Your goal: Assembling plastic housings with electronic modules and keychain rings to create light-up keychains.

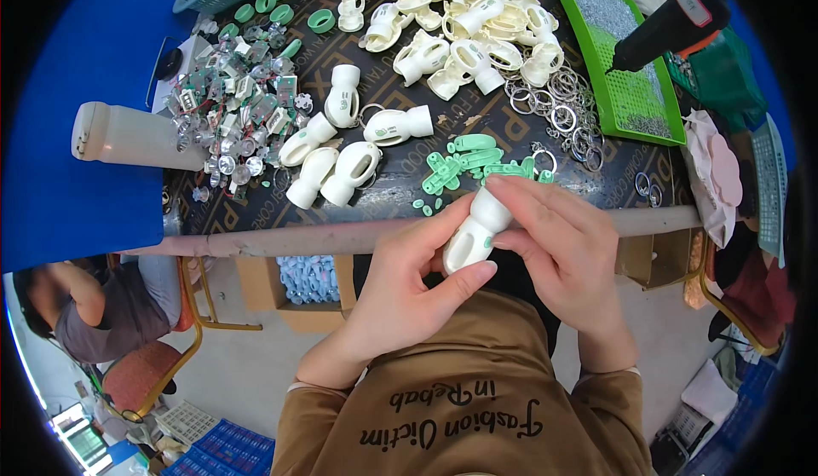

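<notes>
In front of my chest, just past the table's front edge, both my hands are closed around a small white plastic flashlight casing (467,246) with an oval opening. My left hand (409,276) grips its lower body, thumb along the side. With my right hand (567,246) I hold the head end between fingers and thumb. A small green part shows on the casing by my right thumb. On the table beyond lie green plastic button pieces (464,162). Several similar white casings (354,172) rest to their left, some with metal rings.
Circuit boards with clear lenses (247,92) lie at the left, beside a whitish bottle (128,135). Cream shell halves (477,20) and metal key rings (562,118) fill the back. At right, a power screwdriver (669,24) stands over a green tray (607,105) of small metal parts.
</notes>
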{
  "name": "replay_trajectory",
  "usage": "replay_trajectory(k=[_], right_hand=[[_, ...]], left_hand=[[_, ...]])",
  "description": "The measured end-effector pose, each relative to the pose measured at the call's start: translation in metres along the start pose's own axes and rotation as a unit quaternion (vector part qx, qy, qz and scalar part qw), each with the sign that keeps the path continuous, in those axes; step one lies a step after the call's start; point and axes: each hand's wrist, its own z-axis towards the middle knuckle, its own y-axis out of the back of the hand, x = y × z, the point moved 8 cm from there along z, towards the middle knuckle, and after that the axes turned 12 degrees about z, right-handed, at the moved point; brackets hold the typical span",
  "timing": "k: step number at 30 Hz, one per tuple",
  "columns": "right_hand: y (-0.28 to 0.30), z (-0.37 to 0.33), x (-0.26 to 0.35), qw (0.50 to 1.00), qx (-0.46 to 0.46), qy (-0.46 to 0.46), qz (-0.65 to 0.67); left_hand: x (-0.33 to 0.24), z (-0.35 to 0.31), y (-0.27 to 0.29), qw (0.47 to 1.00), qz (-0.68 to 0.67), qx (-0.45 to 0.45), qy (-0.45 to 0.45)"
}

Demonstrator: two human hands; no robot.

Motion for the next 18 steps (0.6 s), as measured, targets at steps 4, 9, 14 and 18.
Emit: replay_trajectory(k=[4,9,14,18], right_hand=[[-0.001,0.001,0.000,1.000,0.013,-0.025,0.009],[-0.004,0.000,0.000,0.999,0.010,-0.017,-0.030],[-0.004,-0.003,-0.006,0.999,0.003,-0.014,-0.040],[0.003,0.002,0.010,0.994,0.006,0.104,0.014]], left_hand=[[0.001,0.002,0.002,0.998,0.026,-0.028,-0.047],[-0.004,0.002,0.005,0.985,0.142,-0.060,-0.073],[0.002,0.001,0.003,0.999,0.047,-0.022,0.015],[0.009,0.003,-0.008,0.980,-0.138,0.120,0.072]])
